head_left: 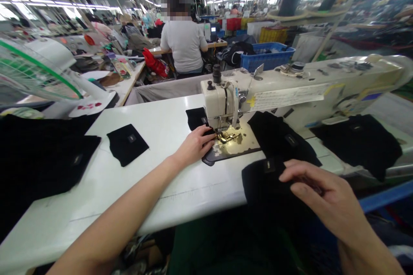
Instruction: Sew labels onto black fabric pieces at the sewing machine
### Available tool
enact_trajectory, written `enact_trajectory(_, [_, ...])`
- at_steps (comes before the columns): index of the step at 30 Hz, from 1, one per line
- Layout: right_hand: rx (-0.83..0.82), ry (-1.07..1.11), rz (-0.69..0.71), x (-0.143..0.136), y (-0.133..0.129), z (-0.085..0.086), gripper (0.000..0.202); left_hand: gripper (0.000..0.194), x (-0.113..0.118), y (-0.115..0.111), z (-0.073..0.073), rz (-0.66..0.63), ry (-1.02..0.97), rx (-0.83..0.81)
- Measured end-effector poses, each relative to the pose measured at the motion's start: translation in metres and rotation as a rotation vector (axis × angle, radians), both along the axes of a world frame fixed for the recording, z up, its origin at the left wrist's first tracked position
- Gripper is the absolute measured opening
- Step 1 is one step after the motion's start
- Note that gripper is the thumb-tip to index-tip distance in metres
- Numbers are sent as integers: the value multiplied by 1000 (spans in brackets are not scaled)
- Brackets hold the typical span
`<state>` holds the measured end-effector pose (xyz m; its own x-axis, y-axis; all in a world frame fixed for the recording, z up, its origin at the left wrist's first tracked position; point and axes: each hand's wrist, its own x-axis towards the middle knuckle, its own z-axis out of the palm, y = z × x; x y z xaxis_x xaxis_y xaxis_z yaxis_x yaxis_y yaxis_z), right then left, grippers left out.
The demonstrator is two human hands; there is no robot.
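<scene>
My left hand lies on the sewing machine's bed, fingers stretched toward the presser foot. Its fingertips touch a small black fabric piece beside the needle area, partly hidden by the hand and machine head. At the table's front edge my right hand has its thumb and forefinger closed on a black fabric piece with a small label. The lower part of that piece hangs below the tabletop and merges with dark cloth. Another labelled black piece rests right of the needle plate.
A separate black piece lies left on the white table, near a larger black pile. More black fabric is at the right. A fan stands left. Ahead, a person sits near a blue basket.
</scene>
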<state>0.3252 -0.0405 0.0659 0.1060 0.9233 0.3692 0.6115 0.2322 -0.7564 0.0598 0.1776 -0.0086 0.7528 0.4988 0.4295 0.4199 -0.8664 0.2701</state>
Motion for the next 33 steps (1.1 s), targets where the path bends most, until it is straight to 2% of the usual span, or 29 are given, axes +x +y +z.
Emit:
enact_trajectory(2, [14,38,-33,-11,2,-6,21,30,0,1,-1,1,15,-4])
enact_trajectory(5, [-1,71,-54,-22,5,-16,11,31,-7,2,-3,33,30,2])
enact_trajectory(7, [-13,78,-41,-24,5,-22,6,32,-22,3,-4,70,39,1])
enact_trajectory(10, [-38,72,13,-25,4,-25,8,33,-60,4,-3,130,54,-7])
enact_trajectory(13, [-71,90,46,-29,5,-24,11,32,-95,-6,6,226,74,-16])
enact_trajectory(16, [-125,109,168,-40,7,-20,10,29,-97,-34,26,347,-8,-85])
enact_trajectory(18, [-181,116,335,-48,9,-17,11,29,-78,-58,41,318,-172,-305])
enact_trajectory(20, [-233,125,478,-54,9,-13,16,36,-52,-79,52,57,-261,-789])
enact_trajectory(21, [-249,124,508,-55,8,-12,18,41,-41,-86,55,-84,-272,-1044])
enact_trajectory(22, [-259,118,508,-55,8,-11,18,45,-31,-91,56,-166,-281,-1235])
enact_trajectory(24, [-275,92,420,-49,7,-14,15,46,-20,-93,54,-202,-327,-1486])
enact_trajectory(26, [-311,85,289,-40,7,-21,18,40,-18,-87,52,-112,-411,-1578])
enact_trajectory(29, [-387,121,110,-29,10,-35,32,36,-23,-75,51,16,-535,-1610])
enact_trajectory(33, [-401,68,-39,-33,8,-51,32,26,-29,-61,55,159,-595,-1484])
